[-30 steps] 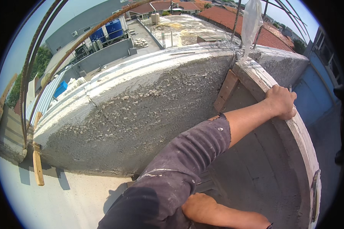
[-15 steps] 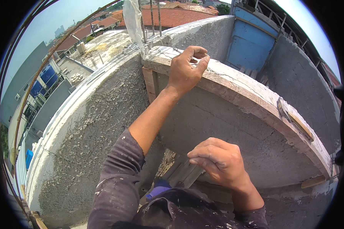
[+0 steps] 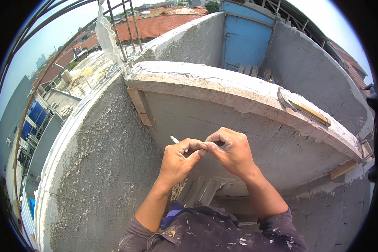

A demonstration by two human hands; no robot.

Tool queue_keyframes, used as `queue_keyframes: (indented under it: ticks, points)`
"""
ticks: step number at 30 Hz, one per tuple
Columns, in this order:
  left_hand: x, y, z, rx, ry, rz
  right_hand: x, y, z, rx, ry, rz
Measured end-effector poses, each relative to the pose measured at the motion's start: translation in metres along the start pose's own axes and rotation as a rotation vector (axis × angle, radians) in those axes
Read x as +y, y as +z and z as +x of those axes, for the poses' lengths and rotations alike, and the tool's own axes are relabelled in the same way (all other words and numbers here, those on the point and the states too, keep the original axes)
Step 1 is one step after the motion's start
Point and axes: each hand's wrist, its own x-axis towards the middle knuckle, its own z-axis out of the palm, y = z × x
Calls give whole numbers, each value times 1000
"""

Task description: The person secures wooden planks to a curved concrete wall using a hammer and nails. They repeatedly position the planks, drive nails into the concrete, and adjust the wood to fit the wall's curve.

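Note:
My left hand (image 3: pixel 177 163) is closed, with a thin white cigarette (image 3: pixel 174 140) sticking up from between its fingers. Thumb and forefinger of my right hand (image 3: pixel 233 153) are pinched together, and their tips meet those of the left. Whatever is between the fingertips is too small to make out. Both hands are in front of the grey plastered wall panel (image 3: pixel 185 111), below the wooden board (image 3: pixel 214 89) that edges its curved top. On that rough white top lies a hammer (image 3: pixel 308 111) with a wooden handle, beyond my right hand.
A rough plastered wall (image 3: pixel 101 168) curves along the left. Wooden planks (image 3: pixel 197 191) lie below me. Thin steel bars (image 3: pixel 117 29) and a white plastic strip (image 3: pixel 107 38) rise at the far corner. A blue panel (image 3: pixel 245 35) stands behind. A short wood block (image 3: pixel 343 169) juts out at right.
My left hand has come down from the wall's top edge to meet my right hand. The right hand has risen a little. The view has shifted too.

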Motion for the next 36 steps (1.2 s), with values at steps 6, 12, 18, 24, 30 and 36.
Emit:
queue_keyframes:
  ticks: [6, 12, 18, 24, 30, 36]
  points:
    - [-13, -23, 3, 122, -68, -191, 6, -40, 13, 226, -69, -120]
    - [-19, -90, 26, 621, 137, -56, 63, -204, 3, 471, 136, -892]
    - [-44, -138, 88, 1103, 299, 191, 105, -268, -19, 34, 267, -776]
    - [-58, -148, 139, 1269, 383, 187, 76, -251, -6, 87, 194, -1214]
    - [-62, -151, 158, 1344, 413, 187, 22, -162, 9, 8, 209, -120]
    - [-66, -153, 164, 1361, 462, 222, -19, -60, 65, -316, 15, -464]
